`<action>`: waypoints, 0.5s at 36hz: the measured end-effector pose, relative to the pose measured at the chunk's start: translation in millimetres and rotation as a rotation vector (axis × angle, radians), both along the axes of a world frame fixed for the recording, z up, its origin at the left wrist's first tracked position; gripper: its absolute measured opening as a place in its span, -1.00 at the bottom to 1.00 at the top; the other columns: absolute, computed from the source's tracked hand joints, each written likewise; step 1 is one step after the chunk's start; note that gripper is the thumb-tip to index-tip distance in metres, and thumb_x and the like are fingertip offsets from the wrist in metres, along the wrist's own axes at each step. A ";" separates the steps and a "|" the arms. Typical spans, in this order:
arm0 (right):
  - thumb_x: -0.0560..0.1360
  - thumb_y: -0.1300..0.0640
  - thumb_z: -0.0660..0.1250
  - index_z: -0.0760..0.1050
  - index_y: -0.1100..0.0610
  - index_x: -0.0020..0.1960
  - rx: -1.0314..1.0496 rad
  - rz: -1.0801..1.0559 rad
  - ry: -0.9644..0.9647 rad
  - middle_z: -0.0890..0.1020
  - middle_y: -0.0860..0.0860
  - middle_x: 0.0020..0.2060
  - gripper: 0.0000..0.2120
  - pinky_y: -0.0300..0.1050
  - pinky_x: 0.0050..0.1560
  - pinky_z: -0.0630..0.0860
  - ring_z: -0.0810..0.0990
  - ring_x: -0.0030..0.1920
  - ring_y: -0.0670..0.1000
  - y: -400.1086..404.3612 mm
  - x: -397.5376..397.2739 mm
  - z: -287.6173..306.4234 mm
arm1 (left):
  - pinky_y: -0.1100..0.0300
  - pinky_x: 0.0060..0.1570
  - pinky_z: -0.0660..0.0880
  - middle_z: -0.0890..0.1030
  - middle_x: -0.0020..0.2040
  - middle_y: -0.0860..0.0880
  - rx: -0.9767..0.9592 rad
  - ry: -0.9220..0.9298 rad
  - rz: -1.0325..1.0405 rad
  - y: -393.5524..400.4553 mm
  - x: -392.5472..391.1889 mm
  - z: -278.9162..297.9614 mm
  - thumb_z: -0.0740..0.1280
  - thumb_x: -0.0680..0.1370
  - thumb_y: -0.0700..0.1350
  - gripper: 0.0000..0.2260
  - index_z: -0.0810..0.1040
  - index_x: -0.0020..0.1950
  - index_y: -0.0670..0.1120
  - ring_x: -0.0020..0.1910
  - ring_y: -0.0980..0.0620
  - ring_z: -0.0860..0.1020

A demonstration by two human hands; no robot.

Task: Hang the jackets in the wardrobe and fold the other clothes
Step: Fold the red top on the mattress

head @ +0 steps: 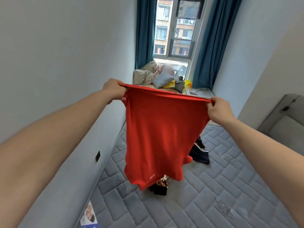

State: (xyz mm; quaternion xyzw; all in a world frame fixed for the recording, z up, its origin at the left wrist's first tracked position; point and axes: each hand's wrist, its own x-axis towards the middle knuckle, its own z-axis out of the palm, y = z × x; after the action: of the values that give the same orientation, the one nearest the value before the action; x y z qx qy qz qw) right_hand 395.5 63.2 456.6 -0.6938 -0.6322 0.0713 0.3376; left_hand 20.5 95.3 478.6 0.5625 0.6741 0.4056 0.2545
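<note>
A red T-shirt (158, 137) hangs spread out in the air above the grey quilted mattress (213, 186). My left hand (115, 89) grips its top edge at the left corner. My right hand (220, 111) grips the top edge at the right corner. The shirt hangs upside down, with a small white logo near its lower end. A dark navy garment (199, 153) lies on the mattress behind the shirt, partly hidden. A dark patterned garment (160, 186) shows below the shirt's lower edge.
A pile of pillows and bedding (153, 74) sits on the window sill between teal curtains (144, 33). A wall with a black socket (97, 156) runs along the left. A grey padded headboard (283, 120) stands at the right. A printed label (89, 216) lies at the mattress's near left.
</note>
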 end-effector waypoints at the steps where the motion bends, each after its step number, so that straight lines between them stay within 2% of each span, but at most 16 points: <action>1: 0.66 0.16 0.24 0.40 0.10 -0.21 0.050 0.005 0.004 0.52 0.10 -0.22 -0.74 -0.09 -0.10 0.28 0.45 -0.14 0.13 1.2 1.1 12.0 | 0.03 0.00 0.68 0.69 -0.16 -0.11 0.063 0.014 0.016 3.1 0.5 13.8 0.36 0.58 -0.19 -0.88 0.71 -0.02 -0.09 -0.22 -0.13 0.70; 2: 0.66 0.14 0.24 0.44 0.11 -0.14 0.095 0.012 0.008 0.53 0.08 -0.22 -0.80 -0.09 -0.10 0.30 0.45 -0.15 0.14 1.9 2.6 22.4 | 0.04 0.00 0.66 0.70 -0.13 -0.11 0.130 0.051 0.039 4.7 0.4 26.6 0.36 0.56 -0.16 -0.88 0.71 -0.02 -0.09 -0.16 -0.14 0.70; 4: 0.67 0.13 0.23 0.46 0.12 -0.06 0.175 0.025 0.012 0.50 0.02 -0.28 -0.85 -0.09 -0.20 0.30 0.45 -0.26 0.07 1.9 6.4 37.4 | 0.15 -0.15 0.56 0.67 -0.18 -0.07 0.259 0.152 0.082 3.0 0.6 47.8 0.37 0.55 -0.07 -0.86 0.70 -0.06 -0.08 -0.16 -0.09 0.63; 6: 0.67 0.12 0.22 0.47 0.13 -0.06 0.243 0.036 0.014 0.47 -0.05 -0.33 -0.84 -0.10 -0.31 0.28 0.42 -0.32 -0.07 0.2 10.9 43.7 | 0.22 -0.32 0.40 0.60 -0.27 -0.03 0.343 0.203 0.077 -2.0 1.4 61.4 0.37 0.55 -0.01 -0.82 0.67 -0.13 -0.08 -0.21 -0.06 0.55; 9: 0.66 0.11 0.23 0.47 0.11 -0.10 0.293 0.044 0.017 0.48 -0.09 -0.37 -0.82 -0.22 -0.36 0.26 0.42 -0.35 -0.13 -6.3 18.1 36.0 | 0.27 -0.36 0.38 0.63 -0.26 -0.04 0.394 0.256 0.020 -14.1 2.7 63.0 0.38 0.56 0.02 -0.80 0.66 -0.17 -0.06 -0.24 -0.03 0.55; 12: 0.64 0.13 0.27 0.47 0.09 -0.16 0.276 0.067 0.003 0.51 -0.04 -0.39 -0.81 -0.13 -0.37 0.23 0.44 -0.37 -0.02 -17.2 22.8 7.7 | 0.19 -0.23 0.47 0.68 -0.25 -0.06 0.393 0.303 -0.057 -30.7 -0.5 40.4 0.41 0.55 0.04 -0.79 0.69 -0.16 -0.06 -0.21 -0.04 0.62; 15: 0.60 0.19 0.32 0.49 0.08 -0.19 0.200 0.101 0.002 0.59 0.06 -0.33 -0.82 -0.06 -0.22 0.30 0.52 -0.28 0.11 -31.5 24.4 -39.0 | 0.06 -0.10 0.55 0.70 -0.26 -0.02 0.333 0.347 -0.137 -50.1 -7.7 -5.2 0.42 0.56 0.03 -0.80 0.71 -0.15 -0.06 -0.19 -0.03 0.65; 18: 0.56 0.20 0.36 0.50 0.06 -0.20 0.098 0.118 -0.016 0.57 -0.03 -0.34 -0.82 -0.05 -0.22 0.32 0.55 -0.25 0.09 -52.7 22.4 -93.4 | 0.06 -0.20 0.49 0.65 -0.34 0.02 0.217 0.388 -0.202 -69.8 -17.3 -66.5 0.43 0.56 0.03 -0.79 0.70 -0.20 -0.05 -0.28 0.03 0.60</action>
State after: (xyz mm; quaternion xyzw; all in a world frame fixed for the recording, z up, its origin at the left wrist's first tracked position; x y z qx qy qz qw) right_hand 417.9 10.5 363.2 -0.6385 -0.6773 0.0545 0.3613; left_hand 3.2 25.5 412.1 0.7186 0.6030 0.3325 0.0974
